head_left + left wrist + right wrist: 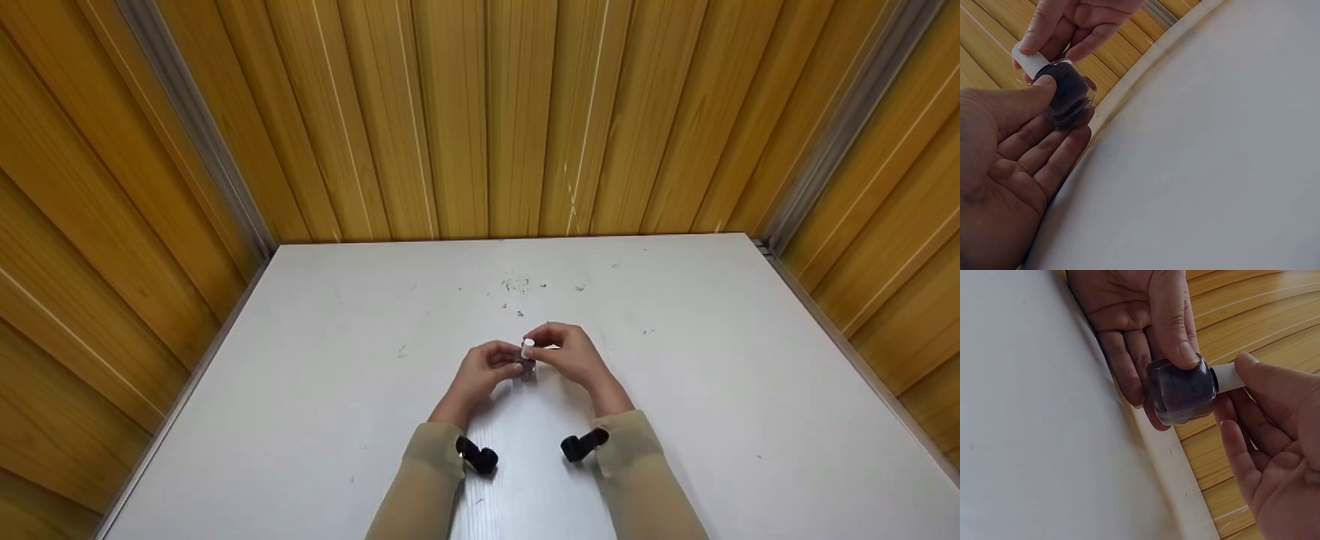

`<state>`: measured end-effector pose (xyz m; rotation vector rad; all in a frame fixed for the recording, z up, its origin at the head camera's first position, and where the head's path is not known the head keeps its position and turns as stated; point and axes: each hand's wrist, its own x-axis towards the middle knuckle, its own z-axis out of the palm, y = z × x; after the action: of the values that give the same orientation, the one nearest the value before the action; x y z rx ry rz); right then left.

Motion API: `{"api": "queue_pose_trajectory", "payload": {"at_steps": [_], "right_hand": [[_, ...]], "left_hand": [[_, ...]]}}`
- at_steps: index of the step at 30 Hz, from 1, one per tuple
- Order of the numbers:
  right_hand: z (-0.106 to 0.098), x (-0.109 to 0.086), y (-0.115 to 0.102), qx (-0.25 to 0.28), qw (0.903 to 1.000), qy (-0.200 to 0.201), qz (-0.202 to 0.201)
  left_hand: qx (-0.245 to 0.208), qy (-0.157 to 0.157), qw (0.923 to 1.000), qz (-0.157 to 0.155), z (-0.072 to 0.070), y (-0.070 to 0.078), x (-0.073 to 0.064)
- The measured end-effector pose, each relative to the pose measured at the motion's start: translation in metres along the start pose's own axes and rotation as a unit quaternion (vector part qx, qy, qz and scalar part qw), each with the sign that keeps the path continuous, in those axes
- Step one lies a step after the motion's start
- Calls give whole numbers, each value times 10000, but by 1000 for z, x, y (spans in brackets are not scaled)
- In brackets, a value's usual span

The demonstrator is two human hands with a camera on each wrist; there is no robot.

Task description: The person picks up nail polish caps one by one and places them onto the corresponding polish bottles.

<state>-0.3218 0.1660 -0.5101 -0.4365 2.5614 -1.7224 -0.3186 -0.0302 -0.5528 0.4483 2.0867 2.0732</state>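
Between the two hands is a small bottle of dark purple nail polish (1182, 395), its glass clear at the edges, with a white cap (1229, 377). My left hand (481, 375) pinches the glass body between thumb and fingers, as the left wrist view also shows. My right hand (571, 355) grips the white cap between thumb and fingertips. In the right wrist view a thin dark band shows between cap and glass; whether the cap is loose, I cannot tell. Both hands hold the bottle above the middle of the table.
A white table (337, 390) with small dark marks and specks lies beneath the hands. Yellow wood-look panels (450, 120) rise behind it and at both sides, with grey metal strips (202, 127) at the corners. Black wrist cameras (480, 457) sit at the sleeves.
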Motion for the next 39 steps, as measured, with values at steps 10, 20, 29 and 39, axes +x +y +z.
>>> {"api": "queue_pose_trajectory", "payload": {"at_steps": [10, 20, 29, 39], "right_hand": [[-1, -1, 1, -36, 9999, 25, 101], [-2, 0, 2, 111, 9998, -149, -16], [1, 1, 1, 4, 10000, 88, 14], [-2, 0, 3, 46, 9999, -59, 90]], "left_hand": [[187, 80, 9996, -198, -1, 1, -1], [250, 76, 9996, -106, -1, 0, 0], [245, 42, 9996, -90, -1, 0, -1], [110, 68, 9999, -86, 0, 2, -2]]}}
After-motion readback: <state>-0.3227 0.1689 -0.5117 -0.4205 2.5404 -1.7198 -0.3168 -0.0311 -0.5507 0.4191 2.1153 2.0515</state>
